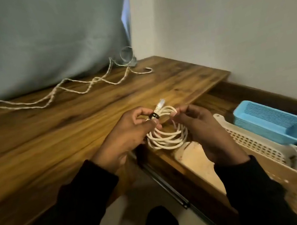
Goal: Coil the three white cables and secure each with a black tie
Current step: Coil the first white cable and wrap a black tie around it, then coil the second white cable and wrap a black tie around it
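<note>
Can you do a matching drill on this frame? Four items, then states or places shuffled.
Items:
1. coiled white cable
2. black tie
3. loose white cables
4. blue basket

States or places:
A. stretched uncoiled along the back of the wooden table
B. stacked on a white basket, at the right
C. held between the left hand and right hand
D. wrapped round the coil by the left fingers

Pairs: 1-C, 2-D, 3-A, 4-B

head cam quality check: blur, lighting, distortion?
Head view: dim, warm light; motion blur smears the left hand and right hand, so the black tie on the coiled cable is soft. Wide-angle lens bends the desk edges. Loose cable at the back is fairly sharp. No glare.
</note>
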